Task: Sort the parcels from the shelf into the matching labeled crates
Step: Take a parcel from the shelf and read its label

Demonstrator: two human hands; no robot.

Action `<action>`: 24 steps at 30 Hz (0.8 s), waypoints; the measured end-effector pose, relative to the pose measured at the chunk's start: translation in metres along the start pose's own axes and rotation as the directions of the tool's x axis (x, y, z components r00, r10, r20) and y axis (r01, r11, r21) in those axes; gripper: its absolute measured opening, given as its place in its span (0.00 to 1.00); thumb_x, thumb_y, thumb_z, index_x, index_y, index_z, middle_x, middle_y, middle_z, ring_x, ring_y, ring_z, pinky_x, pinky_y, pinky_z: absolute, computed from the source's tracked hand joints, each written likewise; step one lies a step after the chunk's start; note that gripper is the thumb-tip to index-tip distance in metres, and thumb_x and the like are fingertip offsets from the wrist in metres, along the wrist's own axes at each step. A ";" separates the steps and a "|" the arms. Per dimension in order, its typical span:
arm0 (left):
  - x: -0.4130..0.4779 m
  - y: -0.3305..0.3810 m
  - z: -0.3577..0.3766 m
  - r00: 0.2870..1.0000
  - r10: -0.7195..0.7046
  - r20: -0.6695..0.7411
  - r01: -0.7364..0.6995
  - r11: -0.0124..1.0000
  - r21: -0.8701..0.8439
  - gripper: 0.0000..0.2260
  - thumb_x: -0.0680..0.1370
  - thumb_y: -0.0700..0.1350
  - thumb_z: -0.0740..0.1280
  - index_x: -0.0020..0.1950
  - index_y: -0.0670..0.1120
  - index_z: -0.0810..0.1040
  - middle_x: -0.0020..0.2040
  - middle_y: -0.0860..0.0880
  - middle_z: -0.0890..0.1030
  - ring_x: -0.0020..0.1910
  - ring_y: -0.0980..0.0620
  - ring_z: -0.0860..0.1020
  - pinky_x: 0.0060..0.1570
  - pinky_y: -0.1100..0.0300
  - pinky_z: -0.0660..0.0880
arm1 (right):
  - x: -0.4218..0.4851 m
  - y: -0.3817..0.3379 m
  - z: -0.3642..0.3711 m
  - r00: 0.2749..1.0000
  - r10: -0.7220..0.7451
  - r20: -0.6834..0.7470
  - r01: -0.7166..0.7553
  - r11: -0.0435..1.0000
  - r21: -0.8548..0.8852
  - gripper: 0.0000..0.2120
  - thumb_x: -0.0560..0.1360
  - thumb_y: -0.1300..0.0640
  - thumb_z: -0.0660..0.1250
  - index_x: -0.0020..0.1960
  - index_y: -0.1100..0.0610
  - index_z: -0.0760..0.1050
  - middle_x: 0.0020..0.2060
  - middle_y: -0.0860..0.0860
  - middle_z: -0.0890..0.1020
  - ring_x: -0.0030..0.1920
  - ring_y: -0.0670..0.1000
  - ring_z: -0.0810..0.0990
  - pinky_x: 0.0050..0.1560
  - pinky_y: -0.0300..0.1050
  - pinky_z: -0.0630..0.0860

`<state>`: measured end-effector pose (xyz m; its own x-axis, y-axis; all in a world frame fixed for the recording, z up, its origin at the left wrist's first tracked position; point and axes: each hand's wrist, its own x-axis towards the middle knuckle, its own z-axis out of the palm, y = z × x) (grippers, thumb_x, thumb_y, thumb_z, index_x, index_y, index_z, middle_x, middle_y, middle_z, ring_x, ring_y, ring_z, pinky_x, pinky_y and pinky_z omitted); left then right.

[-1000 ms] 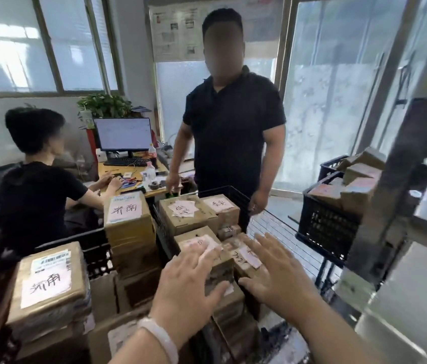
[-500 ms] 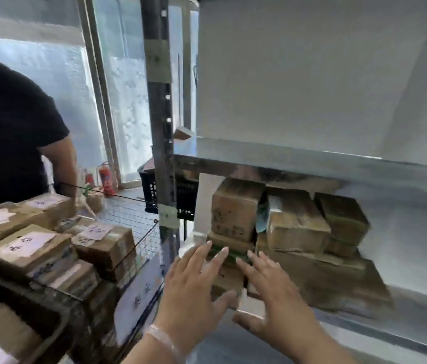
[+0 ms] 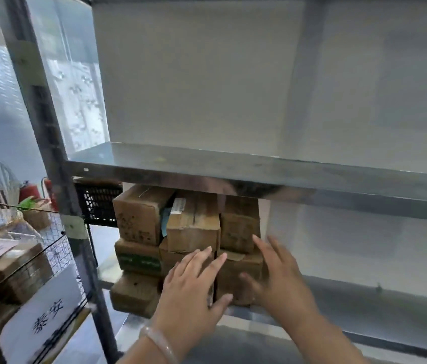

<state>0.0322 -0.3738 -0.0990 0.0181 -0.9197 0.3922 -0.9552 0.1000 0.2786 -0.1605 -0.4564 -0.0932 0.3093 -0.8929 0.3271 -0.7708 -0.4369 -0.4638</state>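
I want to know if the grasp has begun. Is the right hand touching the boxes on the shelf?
Cannot tell. In the head view the right hand overlaps the boxes, blurred, and no gap or contact shows plainly.

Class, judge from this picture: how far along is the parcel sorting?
Done: several parcels lie in the labeled wire crate. In hand: nothing gripped; the left hand and right hand reach, open, at the shelf stack. Left: that whole stack awaits sorting.
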 end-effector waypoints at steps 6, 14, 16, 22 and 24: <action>0.014 0.029 0.018 0.993 -0.117 -0.020 0.117 0.993 0.023 0.32 0.76 0.68 0.55 0.77 0.67 0.47 0.78 0.63 0.51 0.76 0.58 0.46 0.74 0.55 0.50 | 0.086 0.026 -0.005 0.996 -0.089 -0.006 0.090 0.995 0.044 0.38 0.73 0.37 0.66 0.76 0.37 0.49 0.77 0.49 0.56 0.74 0.54 0.59 0.69 0.51 0.64; 0.020 0.048 0.030 0.970 -0.241 -0.039 0.241 0.971 -0.008 0.29 0.77 0.66 0.57 0.76 0.68 0.51 0.77 0.63 0.53 0.76 0.58 0.49 0.76 0.56 0.52 | 0.138 0.043 0.015 0.985 -0.083 0.152 0.072 0.995 0.074 0.36 0.76 0.42 0.66 0.75 0.34 0.47 0.78 0.48 0.53 0.71 0.55 0.66 0.64 0.51 0.70; 0.022 0.051 0.030 0.967 -0.248 -0.058 0.244 0.967 -0.074 0.29 0.76 0.65 0.58 0.76 0.68 0.54 0.76 0.63 0.56 0.76 0.59 0.52 0.75 0.57 0.55 | 0.127 0.051 0.012 0.987 -0.117 0.106 0.103 0.986 0.133 0.36 0.76 0.42 0.66 0.76 0.35 0.48 0.78 0.46 0.52 0.71 0.53 0.67 0.64 0.50 0.71; 0.046 0.075 0.033 0.927 -0.369 -0.070 0.289 0.819 -0.495 0.33 0.71 0.70 0.61 0.75 0.69 0.55 0.71 0.66 0.63 0.70 0.66 0.61 0.68 0.64 0.64 | 0.060 0.082 -0.014 0.940 -0.338 -0.049 0.341 0.917 0.206 0.39 0.73 0.47 0.71 0.76 0.37 0.53 0.78 0.40 0.48 0.75 0.46 0.59 0.69 0.48 0.67; 0.056 0.088 0.036 0.899 -0.438 0.009 0.333 0.671 -0.662 0.41 0.64 0.77 0.63 0.75 0.70 0.55 0.71 0.63 0.66 0.69 0.64 0.66 0.67 0.59 0.69 | 0.038 0.088 -0.020 0.897 -0.435 -0.080 0.442 0.874 0.204 0.41 0.71 0.53 0.75 0.76 0.39 0.57 0.78 0.42 0.51 0.74 0.46 0.60 0.68 0.49 0.68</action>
<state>-0.0611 -0.4301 -0.0838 0.4316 -0.8741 0.2230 -0.4398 0.0120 0.8980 -0.2276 -0.5270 -0.1050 0.5683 -0.6022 0.5607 -0.4228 -0.7983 -0.4289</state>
